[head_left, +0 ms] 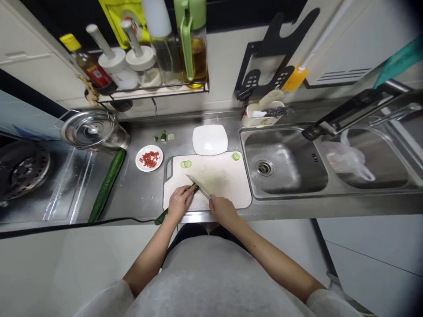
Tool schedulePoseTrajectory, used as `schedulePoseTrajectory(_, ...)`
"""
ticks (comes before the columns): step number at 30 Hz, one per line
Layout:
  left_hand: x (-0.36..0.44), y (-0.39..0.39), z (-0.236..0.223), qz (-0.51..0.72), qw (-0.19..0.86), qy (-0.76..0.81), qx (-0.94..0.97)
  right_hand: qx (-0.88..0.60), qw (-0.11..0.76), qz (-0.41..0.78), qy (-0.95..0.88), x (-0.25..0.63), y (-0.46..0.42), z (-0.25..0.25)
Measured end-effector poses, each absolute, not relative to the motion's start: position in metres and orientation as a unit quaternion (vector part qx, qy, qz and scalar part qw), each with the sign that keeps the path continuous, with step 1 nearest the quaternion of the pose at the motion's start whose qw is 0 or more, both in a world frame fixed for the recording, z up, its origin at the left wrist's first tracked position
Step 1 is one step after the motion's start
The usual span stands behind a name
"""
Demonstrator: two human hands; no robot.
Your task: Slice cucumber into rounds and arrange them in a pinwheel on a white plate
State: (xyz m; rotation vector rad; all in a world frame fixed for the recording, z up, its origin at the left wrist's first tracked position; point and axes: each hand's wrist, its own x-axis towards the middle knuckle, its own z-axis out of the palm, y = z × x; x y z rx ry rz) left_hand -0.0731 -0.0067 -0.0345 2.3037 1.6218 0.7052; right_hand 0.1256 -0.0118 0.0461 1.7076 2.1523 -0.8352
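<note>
On the white cutting board (238, 189), my left hand (180, 201) grips a cucumber (161, 217), whose one end sticks out below the hand past the board's near edge. My right hand (223, 209) is closed round the handle of a knife (198, 185). The blade slants up and left over the cucumber's far end, close to my left fingertips. Whether the edge touches the cucumber I cannot tell. Thin cucumber slices (186, 164) lie near the board's top left, and more slices (235, 156) rest at its top right corner.
A white square plate (210, 139) sits behind the board. To the left are a small plate of chopped red pieces (149, 159), cucumber ends (163, 136), a whole cucumber (107, 185) and a lidded steel pot (95, 130). A sink (286, 163) adjoins on the right.
</note>
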Motion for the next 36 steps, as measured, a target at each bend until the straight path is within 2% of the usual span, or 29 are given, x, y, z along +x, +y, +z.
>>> schedulePoseTrajectory(10, -0.075, -0.007, -0.039, 0.242, 0.141, 0.558, 0.781, 0.583, 0.174, -0.280, 0.743, 0.117, -0.010, 0.048)
schedulePoseTrajectory(36, -0.073, -0.007, -0.038, 0.246, 0.145, 0.538, 0.793, 0.564, 0.148, -0.323, 0.746, 0.113, -0.011, 0.042)
